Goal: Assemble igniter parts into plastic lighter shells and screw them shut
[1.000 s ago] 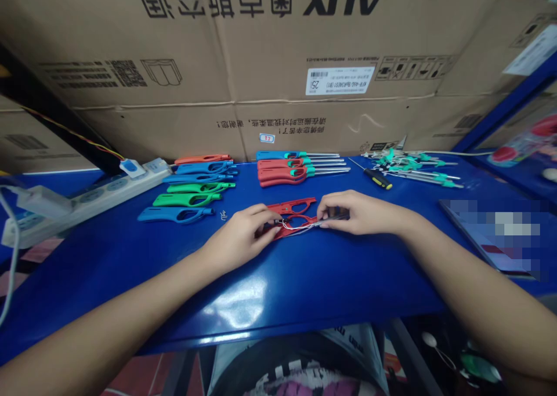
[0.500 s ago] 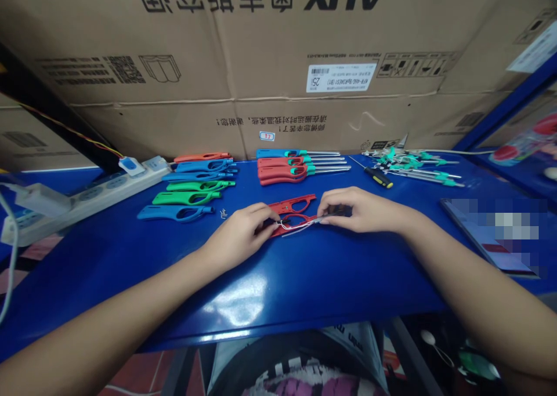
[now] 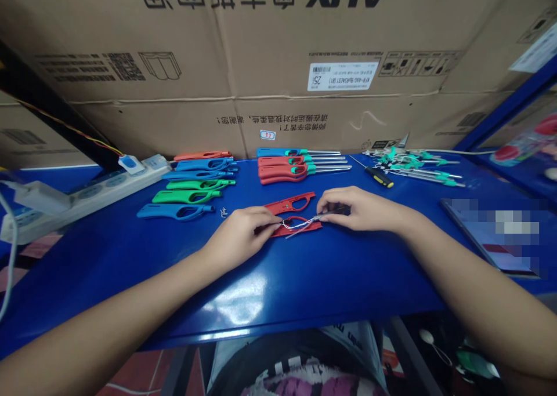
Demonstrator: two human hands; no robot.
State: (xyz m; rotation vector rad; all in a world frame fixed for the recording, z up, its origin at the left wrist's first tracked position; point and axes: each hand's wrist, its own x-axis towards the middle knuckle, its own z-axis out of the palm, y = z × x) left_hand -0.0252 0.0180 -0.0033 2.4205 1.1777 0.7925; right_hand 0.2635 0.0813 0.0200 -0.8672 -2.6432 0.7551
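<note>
A red lighter shell half [image 3: 301, 228] lies on the blue table between my hands, and a second red shell half [image 3: 297, 201] rests just behind it. My left hand [image 3: 244, 232] is pinched at the left end of the nearer shell, its fingertips on white wires [image 3: 297, 225] with a small dark piece by them. My right hand [image 3: 354, 209] pinches a thin grey part at the other end of these wires; the rest of that part is hidden by the fingers. A thin clear tube [image 3: 296, 232] slants across the nearer shell.
Blue, green and orange shell halves [image 3: 187, 196] line the left, with small screws [image 3: 223, 212] beside them. Assembled lighters [image 3: 285, 170] lie at the back, near a screwdriver [image 3: 378, 177] and a pile of green-tipped metal rods [image 3: 418, 165]. A power strip [image 3: 107, 190] and a tablet-like device [image 3: 487, 239] flank them.
Both hands have shifted only slightly. My right hand has uncovered more of the nearer shell's right end, and the wires and clear tube between the hands have moved a little.
</note>
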